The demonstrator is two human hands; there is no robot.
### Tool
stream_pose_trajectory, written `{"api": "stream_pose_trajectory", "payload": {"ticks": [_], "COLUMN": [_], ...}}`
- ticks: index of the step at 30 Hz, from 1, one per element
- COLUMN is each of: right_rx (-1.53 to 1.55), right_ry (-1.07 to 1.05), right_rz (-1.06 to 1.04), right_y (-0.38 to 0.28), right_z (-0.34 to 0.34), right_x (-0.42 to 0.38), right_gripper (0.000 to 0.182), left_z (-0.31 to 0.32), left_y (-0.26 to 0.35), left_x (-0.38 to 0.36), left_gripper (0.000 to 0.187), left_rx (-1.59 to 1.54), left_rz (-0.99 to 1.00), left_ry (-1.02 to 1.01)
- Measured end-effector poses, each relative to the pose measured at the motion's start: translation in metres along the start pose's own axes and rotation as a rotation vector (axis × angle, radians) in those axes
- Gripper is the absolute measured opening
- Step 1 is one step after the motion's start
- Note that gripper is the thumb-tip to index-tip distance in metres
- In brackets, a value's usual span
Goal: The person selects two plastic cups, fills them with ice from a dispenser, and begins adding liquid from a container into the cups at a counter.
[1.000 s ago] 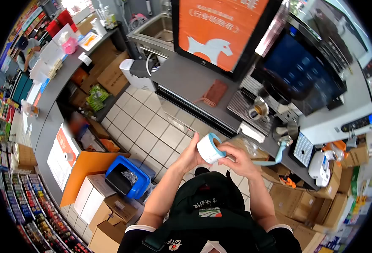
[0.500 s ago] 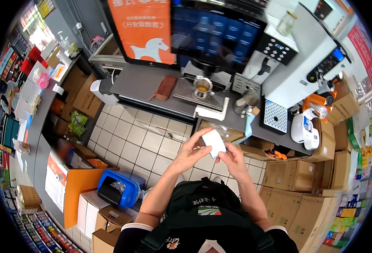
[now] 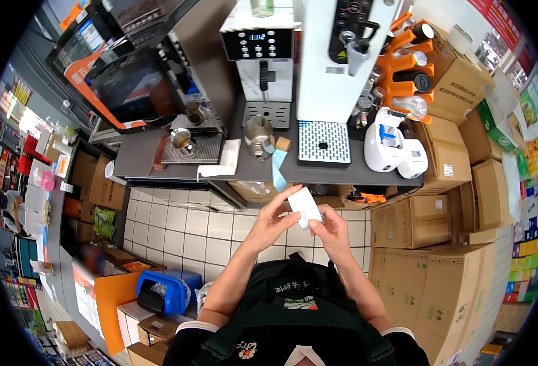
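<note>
Left hand (image 3: 273,224), right hand (image 3: 332,233) both clamped on white roll (image 3: 305,206), just short of bench (image 3: 254,168); metal jug (image 3: 257,130) on bench, blue strip (image 3: 277,169) hanging over edge

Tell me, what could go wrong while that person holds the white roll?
Two things, perhaps. The white roll is held in the fingers of the left hand and right hand above the tiled floor, so a slip might drop it there. And the light-blue strip at the counter's front edge is near the left hand, so it could get snagged.
</note>
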State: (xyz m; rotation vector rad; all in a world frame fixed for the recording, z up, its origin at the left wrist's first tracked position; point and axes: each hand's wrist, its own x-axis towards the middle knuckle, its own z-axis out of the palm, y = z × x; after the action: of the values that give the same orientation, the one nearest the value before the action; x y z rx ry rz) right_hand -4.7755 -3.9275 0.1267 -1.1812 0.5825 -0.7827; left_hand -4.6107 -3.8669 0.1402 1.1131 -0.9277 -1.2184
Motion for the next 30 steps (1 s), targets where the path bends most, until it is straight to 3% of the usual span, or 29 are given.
{"api": "stream_pose_trajectory", "payload": {"ticks": [11,13,15,25,30], "right_rx": [0.005,0.07,0.051,-0.021,-0.018], "right_ry": [0.041,-0.036,-0.019,0.146,0.114], "right_rz": [0.076,0.098,0.098,0.032,0.078], "right_y": [0.005,-0.004,-0.005,0.0,-0.016], "right_z": [-0.045,-0.048,-0.051,-0.059,-0.078], "right_x": [0.024,0.032,0.04,0.082,0.085], "right_gripper": [0.019,0.022,0.022,0.018,0.018], "left_z": [0.022,0.016,0.01,0.006,0.013], "left_y": [-0.013,-0.013,-0.01,-0.01,-0.015], "left_x": [0.042,0.052,0.065,0.119,0.137], "left_gripper": [0.057,0.055,0.054,0.054,0.054], "left_rx": [0.01,0.026,-0.093,-0.105,-0.104], "left_rz": [-0.105,-0.099,-0.174,-0.115,-0.188], "left_ry": [-0.002,-0.011,-0.049,-0.099,-0.126]}}
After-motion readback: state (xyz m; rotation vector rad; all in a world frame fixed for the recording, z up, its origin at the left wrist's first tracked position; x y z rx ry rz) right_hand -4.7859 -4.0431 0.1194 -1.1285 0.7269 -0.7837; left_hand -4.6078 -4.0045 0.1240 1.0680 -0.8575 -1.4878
